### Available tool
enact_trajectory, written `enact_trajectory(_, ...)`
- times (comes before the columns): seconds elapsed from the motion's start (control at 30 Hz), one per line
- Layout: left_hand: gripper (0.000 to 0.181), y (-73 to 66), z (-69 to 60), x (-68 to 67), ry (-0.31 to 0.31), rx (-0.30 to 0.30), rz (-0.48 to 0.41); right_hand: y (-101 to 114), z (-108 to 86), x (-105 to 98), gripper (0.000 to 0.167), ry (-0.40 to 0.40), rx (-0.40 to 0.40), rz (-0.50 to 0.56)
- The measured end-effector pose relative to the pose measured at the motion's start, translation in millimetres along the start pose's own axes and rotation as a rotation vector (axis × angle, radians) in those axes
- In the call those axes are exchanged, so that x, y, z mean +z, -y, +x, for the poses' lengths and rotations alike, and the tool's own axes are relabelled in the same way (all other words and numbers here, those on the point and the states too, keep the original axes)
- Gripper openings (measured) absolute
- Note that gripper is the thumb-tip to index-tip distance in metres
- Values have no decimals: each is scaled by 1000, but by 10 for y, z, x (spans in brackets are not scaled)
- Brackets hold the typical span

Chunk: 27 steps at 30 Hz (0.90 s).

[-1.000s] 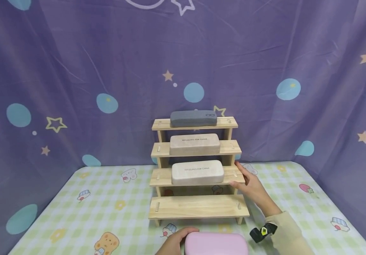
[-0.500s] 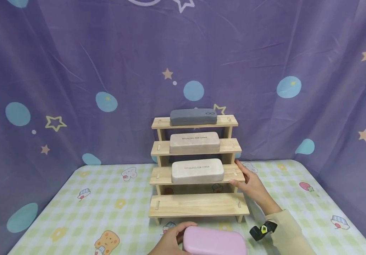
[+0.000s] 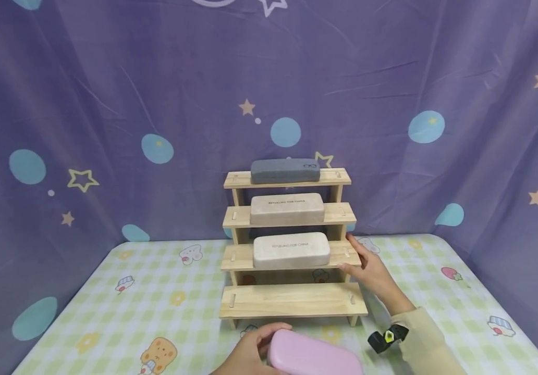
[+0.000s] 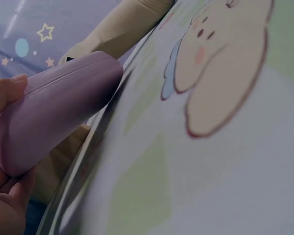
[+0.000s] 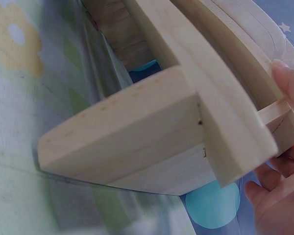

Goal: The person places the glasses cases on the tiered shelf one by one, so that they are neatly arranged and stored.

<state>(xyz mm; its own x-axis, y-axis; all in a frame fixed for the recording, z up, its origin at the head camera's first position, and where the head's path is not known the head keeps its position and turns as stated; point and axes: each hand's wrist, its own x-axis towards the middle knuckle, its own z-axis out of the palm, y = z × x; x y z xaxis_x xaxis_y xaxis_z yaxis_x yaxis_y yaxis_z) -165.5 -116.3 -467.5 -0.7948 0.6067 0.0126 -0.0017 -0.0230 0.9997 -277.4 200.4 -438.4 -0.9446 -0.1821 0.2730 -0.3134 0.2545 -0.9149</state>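
My left hand grips the left end of a smooth pink glasses case, in front of the wooden stepped shelf. In the left wrist view the thumb lies on one side of the pink case and curled fingers on the other; a seam runs along it. My right hand holds the right end of the shelf's second board from the bottom. In the right wrist view, thumb and fingers of that hand lie on either side of the board end.
A white glasses case sits on the second board from the bottom, a beige one above it, a grey-blue one on top. A checked tablecloth covers the table; a purple curtain hangs behind.
My left hand has moved slightly up and left with the pink case, whose right end has swung lower in the head view. My right hand keeps its hold on the shelf.
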Motion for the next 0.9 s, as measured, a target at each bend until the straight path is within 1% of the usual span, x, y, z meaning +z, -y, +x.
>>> enact_trajectory(0.1, 73, -36, 5, -22, -11, 15, 25, -6, -1, -1, 82, 1, -2, 19)
enact_trajectory(0.2, 71, -101, 1, -52, -48, 22, 49, -1, -5, 8, 82, 3, 3, 19)
enact_trajectory(0.33, 68, -194, 5, -103, -103, 26, 43, 22, -12, 5, 82, -1, 2, 4)
enact_trajectory(0.5, 72, -275, 33, -187, -172, 59, -23, 33, -1, -5, 81, -1, 1, -20)
enact_trajectory(0.6, 73, -304, 69, -225, -203, 87, -62, 39, 1, -7, 81, -5, 6, -43)
enact_trajectory(0.77, 72, -319, 147, -255, -264, 137, -68, 37, 0, -1, 82, -3, 9, -13)
enact_trajectory(0.83, 72, -324, 171, -257, -283, 146, -69, 26, -2, 1, 82, -1, 7, 5)
enact_trajectory(0.9, 73, -331, 194, -251, -305, 141, -69, 16, -5, 4, 82, -2, 5, 17)
